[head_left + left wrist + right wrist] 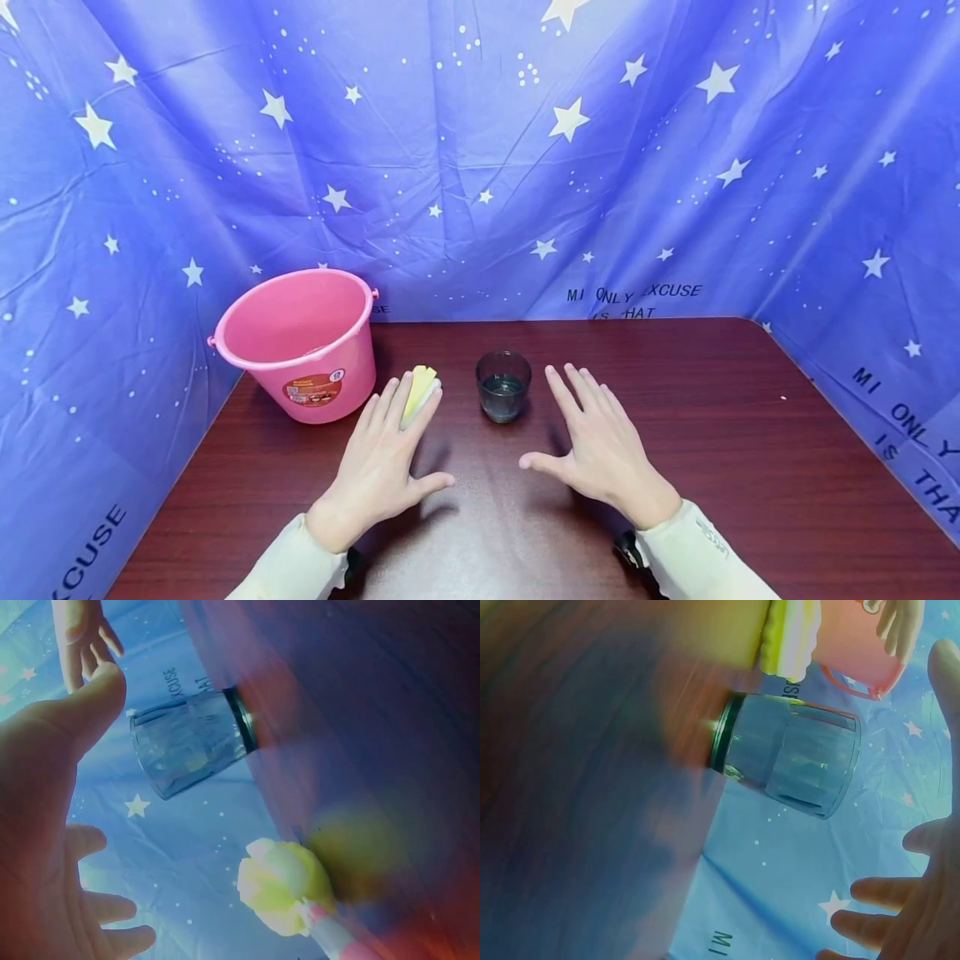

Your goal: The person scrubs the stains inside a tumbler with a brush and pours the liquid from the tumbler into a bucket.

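Observation:
A dark-tinted drinking glass (503, 387) stands upright on the table between my two hands, with what looks like clear liquid in its lower part. My left hand (384, 462) hovers over the table, fingers spread and straight, holding nothing. Partly hidden behind its fingers is a yellow and white cup brush (422, 390) with a sponge-like head; a pink and white handle shows in the left wrist view. To the right of the glass is my right hand (600, 446), its fingers spread and apart from the glass (787, 754).
A pink bucket (300, 354) with a label stands at the back left of the dark red wooden table (735, 450). A blue curtain (465, 167) with white stars hangs close behind the table and along both sides.

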Demonstrator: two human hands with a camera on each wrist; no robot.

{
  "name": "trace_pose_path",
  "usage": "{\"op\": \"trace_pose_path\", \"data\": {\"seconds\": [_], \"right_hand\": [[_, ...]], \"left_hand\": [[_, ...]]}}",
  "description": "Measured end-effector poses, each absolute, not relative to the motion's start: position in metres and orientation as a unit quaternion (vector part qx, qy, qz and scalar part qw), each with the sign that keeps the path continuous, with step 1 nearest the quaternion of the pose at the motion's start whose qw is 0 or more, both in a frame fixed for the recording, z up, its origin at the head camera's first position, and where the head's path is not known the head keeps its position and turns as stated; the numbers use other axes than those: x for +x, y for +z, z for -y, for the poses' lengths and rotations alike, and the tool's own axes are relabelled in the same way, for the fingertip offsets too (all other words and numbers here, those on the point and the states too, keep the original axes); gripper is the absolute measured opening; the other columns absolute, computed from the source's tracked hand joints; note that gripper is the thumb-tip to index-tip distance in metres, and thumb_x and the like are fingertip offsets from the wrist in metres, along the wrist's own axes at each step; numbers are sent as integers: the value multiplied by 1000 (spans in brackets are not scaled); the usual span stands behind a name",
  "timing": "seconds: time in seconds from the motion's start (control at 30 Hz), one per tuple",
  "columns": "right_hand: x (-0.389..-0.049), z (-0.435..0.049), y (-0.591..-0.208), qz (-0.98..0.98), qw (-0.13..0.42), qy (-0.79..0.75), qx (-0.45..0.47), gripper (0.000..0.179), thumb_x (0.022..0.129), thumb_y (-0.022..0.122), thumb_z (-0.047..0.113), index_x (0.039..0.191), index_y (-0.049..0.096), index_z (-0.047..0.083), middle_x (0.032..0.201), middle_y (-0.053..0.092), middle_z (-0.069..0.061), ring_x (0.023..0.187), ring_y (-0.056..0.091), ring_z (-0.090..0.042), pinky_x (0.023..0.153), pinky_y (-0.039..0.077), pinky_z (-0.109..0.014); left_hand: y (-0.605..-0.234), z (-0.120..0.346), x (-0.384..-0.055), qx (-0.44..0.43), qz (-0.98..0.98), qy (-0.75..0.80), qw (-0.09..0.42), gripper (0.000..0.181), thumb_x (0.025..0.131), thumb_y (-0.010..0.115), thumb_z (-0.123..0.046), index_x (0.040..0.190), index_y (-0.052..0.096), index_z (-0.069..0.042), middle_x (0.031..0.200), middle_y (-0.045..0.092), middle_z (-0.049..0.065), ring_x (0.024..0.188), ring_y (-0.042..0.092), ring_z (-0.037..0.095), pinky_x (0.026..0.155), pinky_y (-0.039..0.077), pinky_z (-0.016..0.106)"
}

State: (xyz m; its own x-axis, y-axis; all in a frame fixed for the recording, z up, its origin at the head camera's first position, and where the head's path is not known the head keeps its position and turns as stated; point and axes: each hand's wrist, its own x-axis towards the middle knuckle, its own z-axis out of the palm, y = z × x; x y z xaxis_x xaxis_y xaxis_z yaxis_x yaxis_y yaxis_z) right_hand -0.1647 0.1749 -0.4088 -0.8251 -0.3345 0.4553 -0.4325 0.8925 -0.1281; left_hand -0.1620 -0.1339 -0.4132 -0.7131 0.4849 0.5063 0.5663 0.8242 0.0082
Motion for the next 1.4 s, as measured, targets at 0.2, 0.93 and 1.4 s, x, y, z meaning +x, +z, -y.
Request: {"op": "trace_pose_path", "data": {"seconds": [0.2,0.93,1.4], "right_hand": [[-170,-171,-410,949,210,124,198,115,65,54,85,153,22,18,149,34,-17,138,29,-36,110,23,-49],[-189,-159,-411,948,190,194,167,120,66,57,82,151,22,5,147,39,-17,132,40,-32,103,35,-47],[-200,-150,-410,955,101,257,112,119,66,57,83,153,18,10,146,39,-15,132,40,-31,97,40,-52]], "left_hand": [[-415,142,-159,-280,926,-78,241,101,66,73,-65,147,39,-17,146,33,27,133,32,45,105,28,55],[-416,165,-154,-237,946,-86,206,84,69,78,-49,134,50,-2,132,50,23,118,51,39,94,42,49],[-423,173,-153,-208,957,-85,184,77,70,79,-46,126,56,1,122,58,16,109,57,32,85,47,47]]}}
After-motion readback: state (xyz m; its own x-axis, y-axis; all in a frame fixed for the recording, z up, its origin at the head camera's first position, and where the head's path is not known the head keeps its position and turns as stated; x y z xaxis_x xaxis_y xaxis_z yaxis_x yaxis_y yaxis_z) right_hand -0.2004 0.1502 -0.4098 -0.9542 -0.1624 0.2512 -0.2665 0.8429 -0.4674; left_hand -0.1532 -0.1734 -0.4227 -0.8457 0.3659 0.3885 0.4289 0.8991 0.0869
